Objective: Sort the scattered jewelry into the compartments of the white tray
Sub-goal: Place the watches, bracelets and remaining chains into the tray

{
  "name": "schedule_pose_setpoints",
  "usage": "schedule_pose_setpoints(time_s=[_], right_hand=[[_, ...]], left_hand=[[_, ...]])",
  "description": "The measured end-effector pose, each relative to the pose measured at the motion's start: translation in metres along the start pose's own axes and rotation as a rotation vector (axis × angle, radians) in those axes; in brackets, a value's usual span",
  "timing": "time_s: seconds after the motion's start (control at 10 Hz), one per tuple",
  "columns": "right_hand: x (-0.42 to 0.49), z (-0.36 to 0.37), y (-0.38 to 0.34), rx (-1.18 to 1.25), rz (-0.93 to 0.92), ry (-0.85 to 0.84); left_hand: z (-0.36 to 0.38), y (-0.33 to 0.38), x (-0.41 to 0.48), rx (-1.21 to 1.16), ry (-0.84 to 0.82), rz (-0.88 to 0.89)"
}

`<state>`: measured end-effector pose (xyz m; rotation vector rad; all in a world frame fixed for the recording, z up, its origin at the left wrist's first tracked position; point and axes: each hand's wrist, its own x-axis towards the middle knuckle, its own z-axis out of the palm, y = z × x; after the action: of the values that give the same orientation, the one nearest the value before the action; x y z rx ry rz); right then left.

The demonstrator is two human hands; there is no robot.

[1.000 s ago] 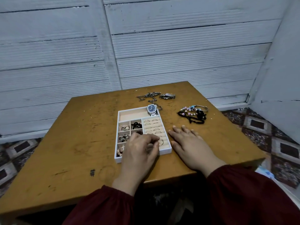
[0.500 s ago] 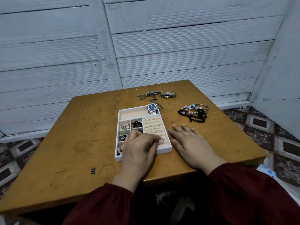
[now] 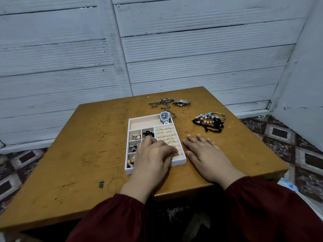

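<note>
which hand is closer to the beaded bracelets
Right. The right hand lies flat just short of the beaded bracelets; the left hand is over the white tray, farther left.

Left hand (image 3: pixel 153 155) curls its fingers; right hand (image 3: pixel 208 158) lies flat.

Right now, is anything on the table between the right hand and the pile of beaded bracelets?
Nothing visible. The right hand lies flat beside the white tray; only bare table separates it from the beaded bracelets.

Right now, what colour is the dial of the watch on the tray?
The watch dial is dark navy; head view.
</note>
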<state>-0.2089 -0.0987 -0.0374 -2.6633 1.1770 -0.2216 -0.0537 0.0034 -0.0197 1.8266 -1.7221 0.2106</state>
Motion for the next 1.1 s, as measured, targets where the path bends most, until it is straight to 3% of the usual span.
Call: schedule_pose_setpoints(time_s=[0.8, 0.9, 1.1], right_hand=[[-0.0002, 0.0003, 0.0001, -0.004, -0.007, 0.007], [-0.0007, -0.0004, -0.0005, -0.003, -0.005, 0.010], [-0.0002, 0.0000, -0.0010, 0.002, -0.001, 0.024]], left_hand=[[-0.0025, 0.0016, 0.0040, 0.059, -0.055, 0.019], [-0.0033, 0.0018, 0.0041, 0.012, -0.069, -0.016], [0.0001, -0.0056, 0.0043, -0.409, 0.194, -0.289]])
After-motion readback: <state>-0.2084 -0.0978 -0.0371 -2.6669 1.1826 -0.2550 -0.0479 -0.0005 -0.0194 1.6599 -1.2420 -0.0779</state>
